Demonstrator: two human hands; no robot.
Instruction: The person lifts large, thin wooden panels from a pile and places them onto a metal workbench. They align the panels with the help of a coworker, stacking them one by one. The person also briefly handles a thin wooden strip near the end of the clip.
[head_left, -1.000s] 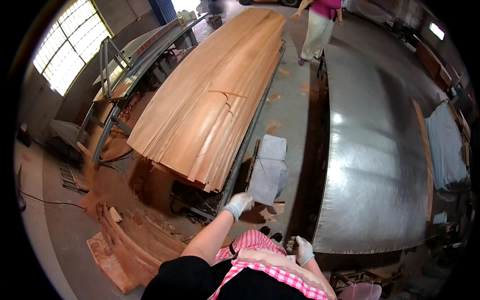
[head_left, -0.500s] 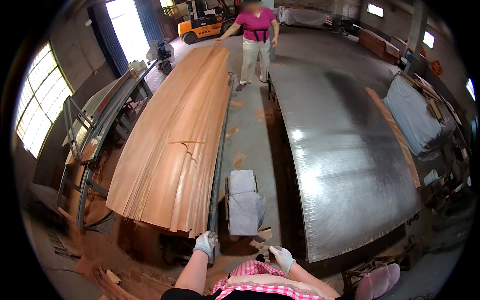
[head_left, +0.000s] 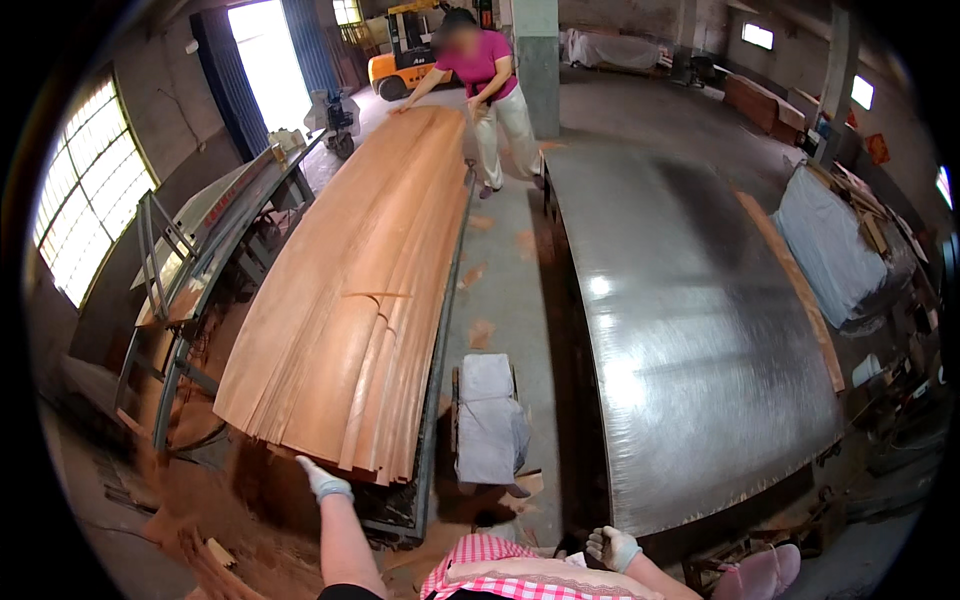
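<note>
Hands (head_left: 326,482): left by wood sheets (head_left: 345,250); silvery tabletop (head_left: 705,400), grey floor (head_left: 515,265).

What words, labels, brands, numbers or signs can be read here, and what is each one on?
I don't copy out lettering or brands, but here is where it shows.
Orange forklift: one short, pale marking on its side; small.
Long bench machine on the left: red characters along its pale side, too small and blurred to read.
Stacked wood sheets and shiny grey flat surface: no text visible.
</note>
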